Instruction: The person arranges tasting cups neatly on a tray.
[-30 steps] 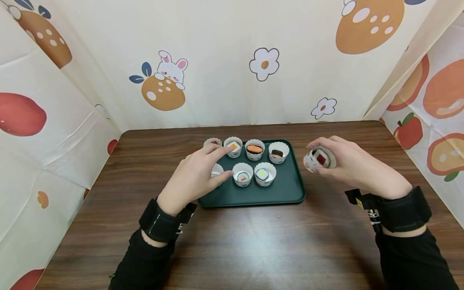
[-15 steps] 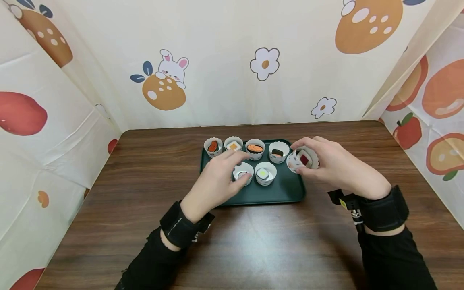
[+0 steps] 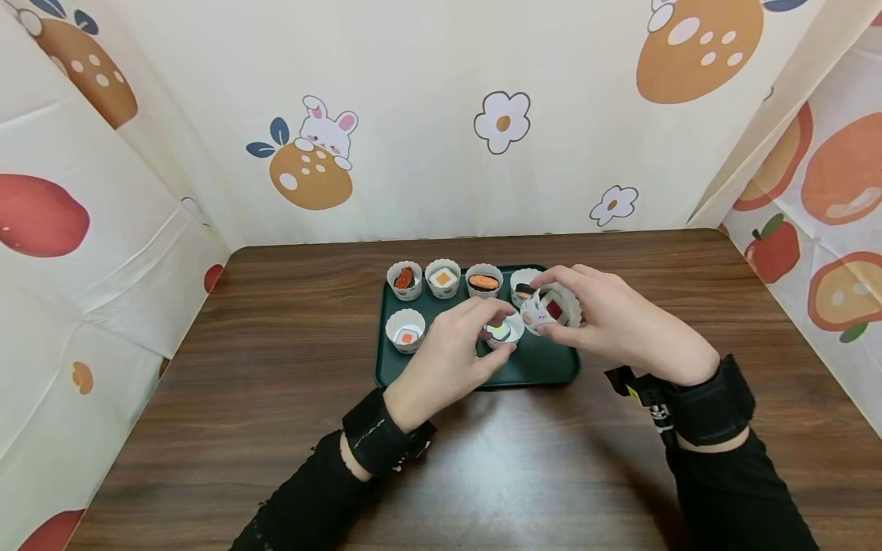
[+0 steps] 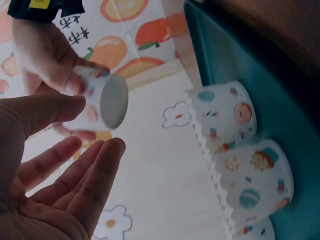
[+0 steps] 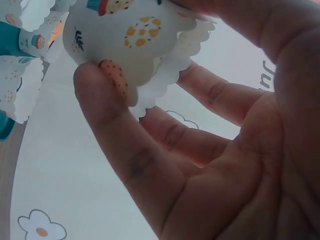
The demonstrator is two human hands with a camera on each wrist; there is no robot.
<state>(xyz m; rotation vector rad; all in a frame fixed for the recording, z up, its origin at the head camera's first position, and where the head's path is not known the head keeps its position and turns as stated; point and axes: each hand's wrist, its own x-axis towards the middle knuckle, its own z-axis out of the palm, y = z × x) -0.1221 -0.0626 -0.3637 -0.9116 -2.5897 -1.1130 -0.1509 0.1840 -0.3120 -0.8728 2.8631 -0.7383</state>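
My right hand [image 3: 613, 317] grips a white printed paper baking cup [image 3: 533, 315] by its wall, thumb and fingers around it, above the right side of the green tray [image 3: 537, 367]. A small dark-red and white sushi-like piece [image 3: 553, 309] sits inside it; the right wrist view shows the cup's scalloped rim. My left hand [image 3: 451, 356] hovers over the tray's front row, holding nothing, its thumb and fingers spread apart in the left wrist view. Just beyond its fingertips stands a cup [image 3: 513, 335] with a green-and-white piece. Behind this hand, the middle of the front row is hidden.
Along the tray's back stand cups with a red piece [image 3: 405, 280], a white-and-orange piece [image 3: 442, 278], an orange piece [image 3: 484, 282] and a black-topped piece [image 3: 524, 291]. Another cup [image 3: 405, 329] stands front left. A patterned cloth [image 3: 413, 115] rises behind the wooden table [image 3: 289, 344].
My right hand has carried its cup leftward from beside the tray to above its right side. My left hand has moved right across the front row, uncovering the left cups.
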